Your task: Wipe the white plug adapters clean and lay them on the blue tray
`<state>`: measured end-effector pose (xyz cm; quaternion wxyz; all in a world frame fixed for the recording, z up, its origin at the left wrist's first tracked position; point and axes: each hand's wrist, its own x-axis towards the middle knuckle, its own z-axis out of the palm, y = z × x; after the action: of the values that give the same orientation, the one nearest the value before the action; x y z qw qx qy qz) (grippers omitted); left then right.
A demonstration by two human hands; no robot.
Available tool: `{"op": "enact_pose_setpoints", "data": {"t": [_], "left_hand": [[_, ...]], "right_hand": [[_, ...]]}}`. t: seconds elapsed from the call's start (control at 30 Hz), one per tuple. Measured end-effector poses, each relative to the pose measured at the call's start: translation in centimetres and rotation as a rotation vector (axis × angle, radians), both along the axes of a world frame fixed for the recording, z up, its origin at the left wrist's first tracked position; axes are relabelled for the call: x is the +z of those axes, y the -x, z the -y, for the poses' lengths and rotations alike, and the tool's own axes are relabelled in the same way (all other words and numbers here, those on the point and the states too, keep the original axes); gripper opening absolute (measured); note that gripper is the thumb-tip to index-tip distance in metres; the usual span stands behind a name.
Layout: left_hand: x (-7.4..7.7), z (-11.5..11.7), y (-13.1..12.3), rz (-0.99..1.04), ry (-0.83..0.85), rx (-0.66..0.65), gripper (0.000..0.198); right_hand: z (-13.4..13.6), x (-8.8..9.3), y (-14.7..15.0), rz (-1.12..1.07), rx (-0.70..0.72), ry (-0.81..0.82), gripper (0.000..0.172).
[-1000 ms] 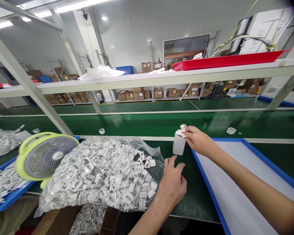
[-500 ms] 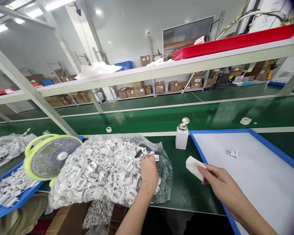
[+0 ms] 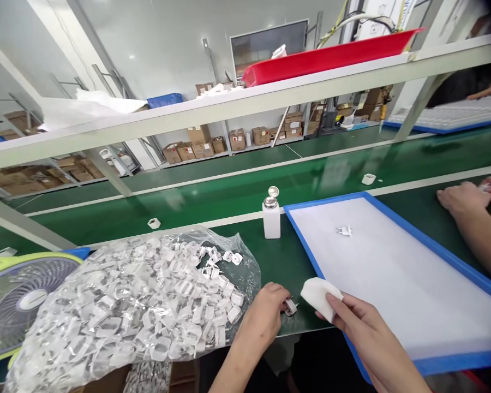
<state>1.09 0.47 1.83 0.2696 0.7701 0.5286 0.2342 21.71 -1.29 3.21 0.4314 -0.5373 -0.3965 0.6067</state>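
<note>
My left hand (image 3: 265,314) is closed on a small white plug adapter piece (image 3: 289,307) with a thin pin jutting out, just above the front of the green bench. My right hand (image 3: 354,322) pinches a folded white wiping cloth (image 3: 317,295) between thumb and fingers, a short gap to the right of that piece. Left of my hands lies a clear plastic bag (image 3: 147,305) heaped with similar white pieces. A white pump bottle (image 3: 271,221) with its metal lid flipped up stands behind my hands. One white plug piece (image 3: 345,231) rests in the blue-rimmed tray (image 3: 417,251).
A green and grey fan (image 3: 33,297) stands at the left. A co-worker's hands (image 3: 466,199) are at the far right beyond the tray. The overhead shelf (image 3: 213,112) carries a red tray (image 3: 327,60). Loose white pieces (image 3: 154,223) lie along the green conveyor.
My left hand has come out of the bag with a plug piece and moved right, close to the cloth. The view has shifted right, and a co-worker's hands now show.
</note>
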Motion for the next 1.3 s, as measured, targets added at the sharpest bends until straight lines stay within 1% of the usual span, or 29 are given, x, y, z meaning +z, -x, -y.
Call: {"op": "enact_pose_setpoints", "data": {"t": [0.03, 0.07, 0.17, 0.2, 0.23, 0.27, 0.33, 0.37, 0.4, 0.53, 0.67, 0.73, 0.77, 0.87, 1.0, 1.1, 1.2, 1.3], "left_hand": [[-0.2, 0.5, 0.0, 0.03, 0.012, 0.034, 0.052], [-0.4, 1.0, 0.1, 0.064, 0.03, 0.105, 0.056], [-0.9, 2.3, -0.2, 0.138, 0.094, 0.376, 0.06], [-1.1, 2.6, -0.5, 0.14, 0.109, 0.425, 0.06], [-1.3, 2.8, -0.9, 0.136, 0.114, 0.443, 0.059], [-1.5, 2.9, -1.2, 0.128, 0.111, 0.435, 0.054], [-1.8, 2.8, -1.7, 0.108, 0.084, 0.395, 0.039], [-1.9, 2.7, -1.8, 0.102, 0.063, 0.37, 0.033], [-2.0, 2.5, -1.7, 0.099, 0.039, 0.344, 0.033], [-2.2, 2.0, -0.8, 0.081, -0.037, 0.278, 0.046], [-2.1, 1.8, 0.2, 0.045, -0.076, 0.189, 0.049], [-2.1, 1.8, 0.4, 0.034, -0.087, 0.136, 0.052], [-2.1, 1.8, 0.5, 0.026, -0.09, 0.114, 0.054], [-2.2, 1.7, 0.6, 0.016, -0.105, 0.079, 0.055], [-2.5, 1.7, 0.6, 0.072, -0.179, 0.083, 0.049], [-2.5, 1.7, 0.8, 0.13, -0.243, 0.048, 0.043], [-1.9, 2.0, 1.1, 0.214, -0.314, 0.016, 0.039], [-0.9, 2.5, 0.9, 0.336, -0.364, 0.071, 0.035]], "right_hand": [[0.2, -0.1, 0.0, 0.055, 0.019, -0.036, 0.048], [0.4, -0.3, 0.0, 0.116, 0.031, -0.077, 0.047], [0.9, -0.8, 0.6, 0.306, 0.021, -0.229, 0.044], [1.1, -1.1, 1.0, 0.38, 0.01, -0.297, 0.041], [1.1, -1.5, 1.5, 0.459, 0.001, -0.368, 0.039], [1.1, -2.0, 2.0, 0.537, -0.005, -0.434, 0.037], [0.9, -3.0, 3.1, 0.653, 0.012, -0.542, 0.036], [0.7, -3.4, 3.6, 0.677, 0.037, -0.583, 0.036], [0.6, -3.9, 4.1, 0.679, 0.076, -0.618, 0.037], [0.8, -5.3, 4.8, 0.651, 0.241, -0.757, 0.044], [2.2, -6.3, 4.3, 0.682, 0.314, -0.86, 0.053], [2.6, -6.6, 4.2, 0.678, 0.345, -0.892, 0.054], [2.5, -6.6, 4.2, 0.651, 0.351, -0.876, 0.052], [1.4, -6.2, 4.7, 0.531, 0.332, -0.747, 0.044], [-0.1, -4.7, 5.6, 0.449, 0.28, -0.619, 0.037], [-0.3, -3.5, 5.5, 0.371, 0.227, -0.52, 0.035], [-0.1, -2.3, 4.9, 0.263, 0.172, -0.401, 0.032], [0.4, -1.3, 4.2, 0.13, 0.095, -0.24, 0.035]]}}
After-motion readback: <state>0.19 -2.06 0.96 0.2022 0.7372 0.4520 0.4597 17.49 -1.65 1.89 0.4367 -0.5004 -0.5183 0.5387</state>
